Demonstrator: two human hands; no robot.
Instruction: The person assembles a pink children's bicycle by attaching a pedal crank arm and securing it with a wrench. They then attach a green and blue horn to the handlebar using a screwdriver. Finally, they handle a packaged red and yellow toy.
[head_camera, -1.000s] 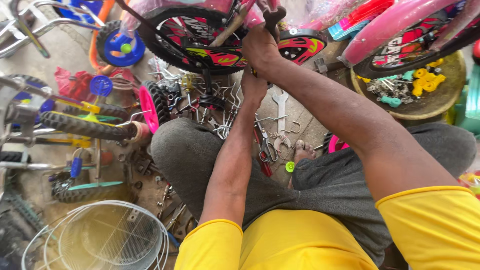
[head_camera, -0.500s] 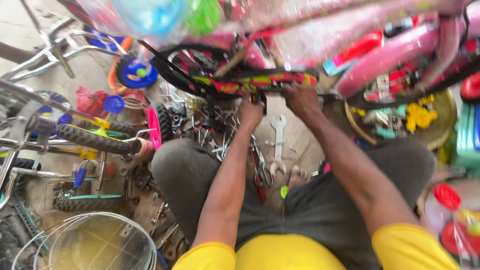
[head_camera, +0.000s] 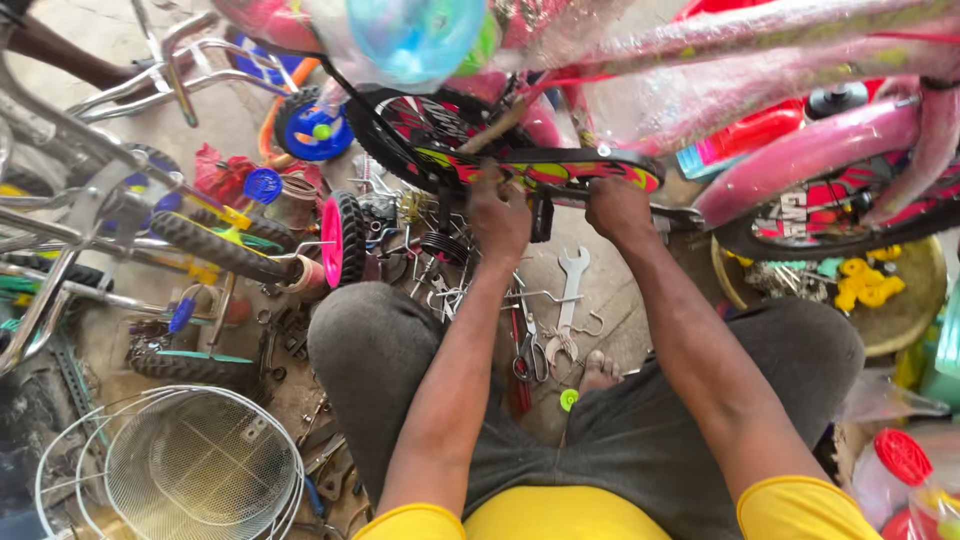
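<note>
- Two hands work side by side at upper centre of the frame, close together but not touching: the left hand (head_camera: 498, 215) and the right hand (head_camera: 618, 207) both reach up to the chain guard (head_camera: 560, 172), a long black cover with red and yellow-green patches.
- The left hand's fingers curl against the guard's lower edge at its left part; the right hand grips just under its right part. How tightly either closes I cannot tell.
- The guard sits on a pink children's bicycle (head_camera: 800, 150), wrapped in clear plastic, filling the upper right of the frame.
- Just below the hands, a silver open-ended spanner (head_camera: 570, 285) lies on the floor among loose metal parts.
- Lower centre, the person's grey-trousered knees spread wide, a bare foot (head_camera: 598, 372) between them.
- Left of centre stands a small black training wheel (head_camera: 343, 238) with a pink hub.
- Lower left sits a white wire basket (head_camera: 200, 465).
- At right, a round tray (head_camera: 900, 320) holds yellow plastic pieces.
</note>
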